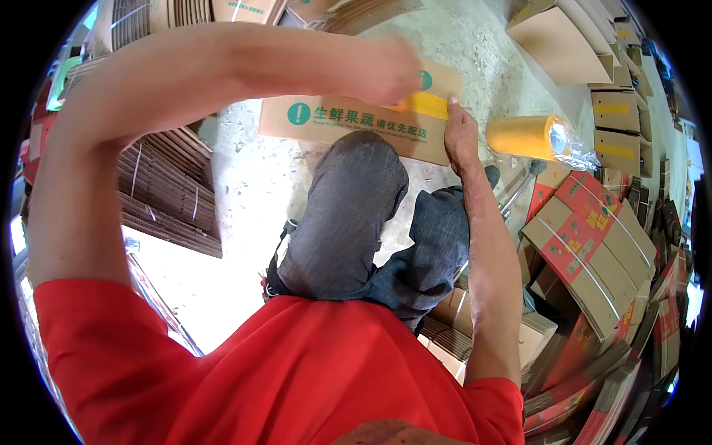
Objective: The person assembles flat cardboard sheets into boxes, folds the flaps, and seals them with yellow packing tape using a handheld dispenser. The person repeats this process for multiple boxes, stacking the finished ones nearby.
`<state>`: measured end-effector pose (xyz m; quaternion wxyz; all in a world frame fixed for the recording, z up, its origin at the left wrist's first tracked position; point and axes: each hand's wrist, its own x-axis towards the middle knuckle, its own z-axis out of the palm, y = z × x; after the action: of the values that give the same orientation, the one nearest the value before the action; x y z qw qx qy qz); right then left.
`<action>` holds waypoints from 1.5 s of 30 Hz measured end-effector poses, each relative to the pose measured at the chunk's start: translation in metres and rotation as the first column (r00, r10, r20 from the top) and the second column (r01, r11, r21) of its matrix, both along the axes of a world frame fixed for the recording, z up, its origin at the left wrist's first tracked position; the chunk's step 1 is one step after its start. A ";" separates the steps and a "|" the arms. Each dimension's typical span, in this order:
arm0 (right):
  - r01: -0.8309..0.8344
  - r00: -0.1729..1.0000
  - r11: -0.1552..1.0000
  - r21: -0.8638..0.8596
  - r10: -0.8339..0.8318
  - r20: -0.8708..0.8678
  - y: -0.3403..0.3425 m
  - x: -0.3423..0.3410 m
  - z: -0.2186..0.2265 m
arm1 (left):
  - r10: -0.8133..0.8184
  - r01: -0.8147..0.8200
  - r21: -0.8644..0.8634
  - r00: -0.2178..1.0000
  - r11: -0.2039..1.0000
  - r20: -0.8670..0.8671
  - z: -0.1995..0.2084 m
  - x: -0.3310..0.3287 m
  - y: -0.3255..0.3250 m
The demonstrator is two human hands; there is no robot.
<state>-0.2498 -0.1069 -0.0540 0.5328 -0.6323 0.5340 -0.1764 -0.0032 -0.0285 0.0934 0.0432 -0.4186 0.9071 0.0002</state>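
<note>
A brown cardboard box (356,127) with green printing lies across the space just beyond the person's knees, between the two hands and partly beneath the left one. The left knee (354,178) overlaps the near edge of the box in this view.

The right hand (461,133) grasps the box at its right end, the thumb up along the edge beside a yellow strip (432,105) that runs across the upper right part of the panel. The left hand (389,70), its arm bent round from the far left, is over the upper part of the box, next to the left end of that strip. It is blurred by motion, its fingers seemingly curled in; whether it grasps anything I cannot tell.

Just to the right of the right hand is a thick yellow roll (519,138), clear crumpled film (578,156) at its outer end. Flattened cartons (167,178) are stacked at left, and strapped red-and-brown cartons (586,237) lie at right.
</note>
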 end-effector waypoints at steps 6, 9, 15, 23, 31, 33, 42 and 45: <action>0.025 0.999 1.000 0.001 -0.025 -0.029 -0.004 -0.002 -0.003 | 0.353 -0.521 0.220 0.778 0.825 0.520 0.025 0.100 0.090; 0.005 0.995 0.998 0.062 -0.011 0.103 -0.002 0.003 -0.001 | 0.302 -0.357 0.107 0.888 0.928 0.346 0.018 0.165 0.144; 0.009 1.000 0.998 0.055 -0.010 0.020 -0.010 0.003 0.016 | 0.412 -0.455 0.481 0.889 0.749 0.199 -0.101 0.189 0.149; 0.101 0.964 0.896 0.432 -0.195 0.178 -0.052 -0.071 0.005 | 0.640 -0.579 0.300 0.749 0.758 -0.172 -0.223 0.150 0.221; 0.162 0.950 0.862 0.480 -0.268 0.161 -0.062 -0.131 -0.028 | 0.851 -0.746 0.419 0.404 0.518 -0.335 -0.175 0.138 0.259; 0.216 0.941 0.876 0.430 -0.305 0.149 -0.056 -0.122 -0.025 | 0.793 -0.760 0.354 0.330 0.545 -0.512 -0.150 0.135 0.258; 0.206 0.954 0.899 0.387 -0.272 0.125 -0.042 -0.073 0.018 | 0.563 -0.671 0.205 0.372 0.712 -0.738 0.012 0.114 0.190; 0.142 0.962 0.929 0.343 -0.211 0.174 -0.041 -0.059 0.012 | 0.459 -0.591 0.099 0.499 0.801 -0.735 0.034 0.112 0.179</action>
<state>-0.3090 -0.1479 -0.0423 0.6650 -0.4623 0.5522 -0.1977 0.1086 0.1501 0.1277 -0.3577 -0.6406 0.6715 0.1042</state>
